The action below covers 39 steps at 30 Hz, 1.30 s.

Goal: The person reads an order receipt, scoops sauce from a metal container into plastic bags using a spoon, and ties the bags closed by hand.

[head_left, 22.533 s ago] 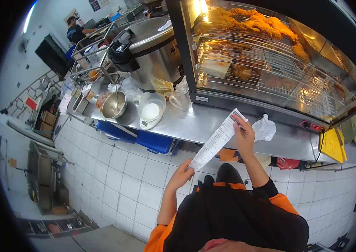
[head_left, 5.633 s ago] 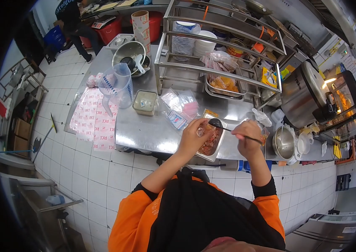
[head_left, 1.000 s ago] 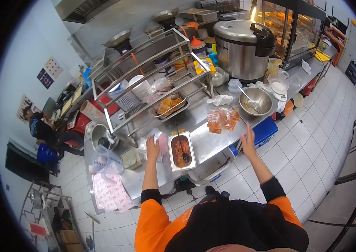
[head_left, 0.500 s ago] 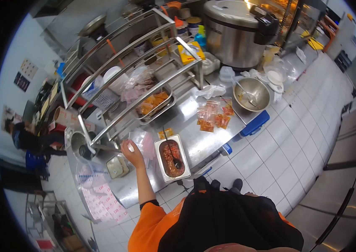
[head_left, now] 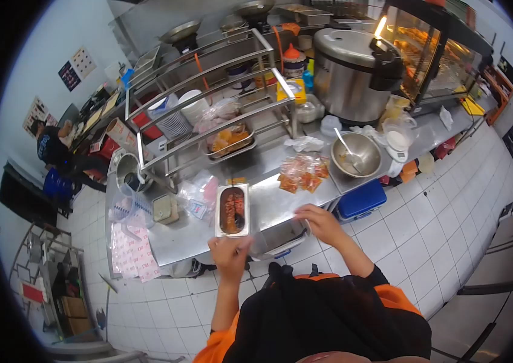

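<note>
Taking the rectangular stainless-steel pan with reddish, chunky contents [head_left: 232, 210] as the dial's centre, twelve pointing away from the person, the pan stands upright near the counter's front edge. What looks like a black ladle [head_left: 239, 219] lies inside it.

The left hand [head_left: 228, 254] is at six o'clock, right by the pan's near rim; it is blurred, so whether its fingers grip anything, or touch the rim, cannot be told. The right hand [head_left: 323, 225] hovers between three and four o'clock, apart from the pan, fingers extended and loosely parted from the thumb, with nothing evident in its grasp.

At two o'clock lies a cluster of clear plastic pouches with orange-red contents [head_left: 303, 174], and beyond them a round, shiny steel bowl with a pale-handled utensil [head_left: 356, 156]. At ten o'clock, just beside the pan, are flat, clear plastic bags with pink markings [head_left: 199, 195]; a squarish, pale-green tub [head_left: 164, 209] sits at nine.

Judging by this layout, the bagging is partway along: the clustered pouches are filled, the flat bags look unused, and plenty of the reddish mix remains in the pan. The filled pouches overlap too much to count.
</note>
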{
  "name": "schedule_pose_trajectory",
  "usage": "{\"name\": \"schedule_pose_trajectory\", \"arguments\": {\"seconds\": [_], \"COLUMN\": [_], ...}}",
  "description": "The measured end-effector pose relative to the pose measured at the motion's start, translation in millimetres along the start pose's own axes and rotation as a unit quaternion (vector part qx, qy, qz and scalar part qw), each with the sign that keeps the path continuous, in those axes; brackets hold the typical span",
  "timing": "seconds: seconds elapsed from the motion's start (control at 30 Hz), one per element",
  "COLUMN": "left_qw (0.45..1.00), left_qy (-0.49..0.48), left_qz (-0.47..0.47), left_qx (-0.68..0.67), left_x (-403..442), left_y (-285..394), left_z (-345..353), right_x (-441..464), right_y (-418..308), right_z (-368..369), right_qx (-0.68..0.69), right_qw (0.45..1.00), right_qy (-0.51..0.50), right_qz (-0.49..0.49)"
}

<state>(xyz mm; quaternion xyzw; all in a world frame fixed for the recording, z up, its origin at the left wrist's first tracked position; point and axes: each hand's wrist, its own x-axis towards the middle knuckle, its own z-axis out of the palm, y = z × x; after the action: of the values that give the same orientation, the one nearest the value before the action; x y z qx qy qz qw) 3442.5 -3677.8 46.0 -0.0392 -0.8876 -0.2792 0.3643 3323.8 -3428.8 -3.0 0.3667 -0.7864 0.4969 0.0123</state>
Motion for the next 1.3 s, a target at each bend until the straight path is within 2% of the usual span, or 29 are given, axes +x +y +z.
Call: {"name": "schedule_pose_trajectory", "arguments": {"seconds": [0.03,0.1,0.17,0.2,0.23,0.27,0.43,0.53,0.63,0.73,0.83,0.93,1.03,1.13,1.23,1.3], "left_qw": [1.0,0.998,0.997,0.998,0.993,0.987,0.972,0.984,0.936,0.954,0.916,0.92,0.872,0.859,0.819,0.84], "left_qy": [-0.026,-0.062,-0.069,-0.057,-0.096,-0.137,-0.199,-0.107,0.079,0.016,-0.191,-0.191,-0.18,-0.169,-0.15,-0.202], "left_qz": [0.003,-0.003,-0.014,-0.016,-0.046,-0.07,-0.116,-0.042,-0.149,-0.276,-0.352,-0.329,-0.401,-0.385,-0.426,-0.432], "left_qx": [0.003,0.016,0.028,0.028,0.047,0.04,0.041,0.134,0.308,0.118,-0.036,-0.093,-0.216,-0.294,-0.353,-0.259], "left_x": [-10,-31,-57,-71,-91,-98,-149,-143,-138,-141,-144,-168,-185,-182,-187,-183], "left_y": [16,41,56,59,59,70,62,74,99,119,125,109,98,102,99,109], "left_z": [3,6,8,11,9,3,-6,5,30,32,37,51,56,57,63,61], "right_x": [11,16,-1,-11,-22,-35,-81,-90,-103,-117,-135,-140,-148,-149,-154,-170], "right_y": [-28,-71,-57,-54,-49,-42,-37,-38,-34,-29,-23,-25,-17,-19,-17,-5], "right_z": [-4,-8,6,9,14,24,35,26,30,38,49,49,57,50,47,63], "right_qx": [-0.021,-0.006,-0.027,-0.02,-0.013,0.009,0.132,0.183,0.174,0.196,0.192,0.203,0.215,0.257,0.251,0.207], "right_qw": [0.997,0.981,0.955,0.954,0.953,0.955,0.953,0.943,0.957,0.959,0.963,0.961,0.958,0.942,0.93,0.949], "right_qy": [0.011,-0.032,-0.084,-0.079,-0.072,-0.08,-0.197,-0.252,-0.224,-0.206,-0.186,-0.185,-0.189,-0.198,-0.226,-0.196], "right_qz": [-0.067,-0.192,-0.282,-0.288,-0.294,-0.286,-0.188,-0.12,-0.06,-0.002,0.031,0.02,0.031,0.08,0.147,0.133]}}
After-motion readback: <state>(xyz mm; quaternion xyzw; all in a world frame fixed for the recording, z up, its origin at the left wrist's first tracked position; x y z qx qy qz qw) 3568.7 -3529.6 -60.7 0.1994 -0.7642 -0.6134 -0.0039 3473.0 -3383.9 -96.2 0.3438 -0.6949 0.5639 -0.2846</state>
